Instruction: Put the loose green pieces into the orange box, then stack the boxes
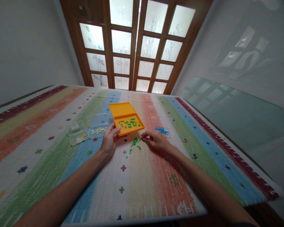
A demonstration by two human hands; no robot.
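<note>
The bench (38, 151) wears a striped mat in many colours, and near its middle lies an orange tray (126, 118), hinged open, its long axis running from the person away toward the door and leaning a little left; the lid half lies farther off, the near half holds loose green bits (130, 123). The left hand (109, 140) has its grip on the tray's near left corner, thumb over the rim, fingers closed lightly on the edge. A small heap of green pieces (135, 143) lies on the mat just before the tray, between the two hands. The right hand (156, 140) rests beside that heap, fingertips curled and touching the mat; whether it pinches a piece I cannot tell. To my eye, the tray is best kept flat and pinned while pieces are picked singly, so nothing inside spills. Left of the tray stand two clear boxes (98, 126) with pale bits; right of it blue bits (162, 130)
</note>
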